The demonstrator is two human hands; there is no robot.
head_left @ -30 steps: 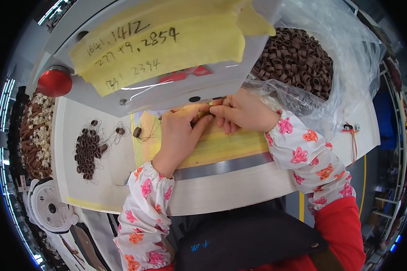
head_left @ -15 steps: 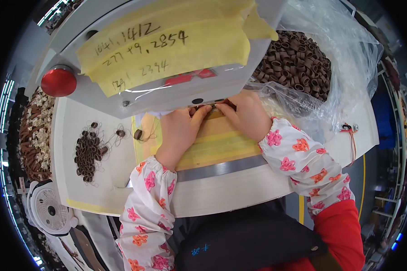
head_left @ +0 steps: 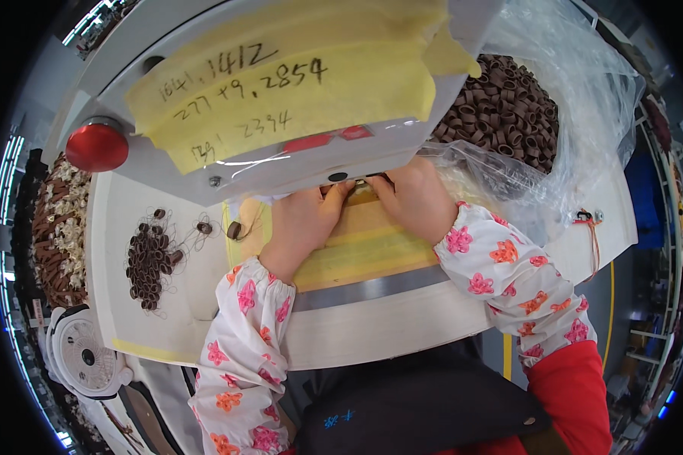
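My left hand point(head_left: 302, 221) and my right hand point(head_left: 411, 199) meet beneath the front of a white machine head point(head_left: 281, 182), probably a sewing machine. Thumbs and fingers of both are pinched, the tips close together at the machine's lower edge. Whatever they grip is mostly hidden by the fingers and the machine; only a small dark bit shows between the tips. Under my hands lies a work plate covered with yellow tape point(head_left: 357, 254). To the left, small dark-brown loops with loose threads point(head_left: 150, 262) lie in a heap, with a single loop point(head_left: 235, 230) nearer my left hand.
Many brown loops point(head_left: 501, 114) fill a clear plastic bag point(head_left: 592, 98) at the right. A red knob point(head_left: 97, 145) juts from the machine's left side. Beyond the table's left edge stand a white fan point(head_left: 83, 353) and a mass of brown and cream pieces point(head_left: 61, 235).
The view has shifted slightly. Both hands stay pinched at the machine, with only slight movement of the fingers; the heaps of loops look the same.
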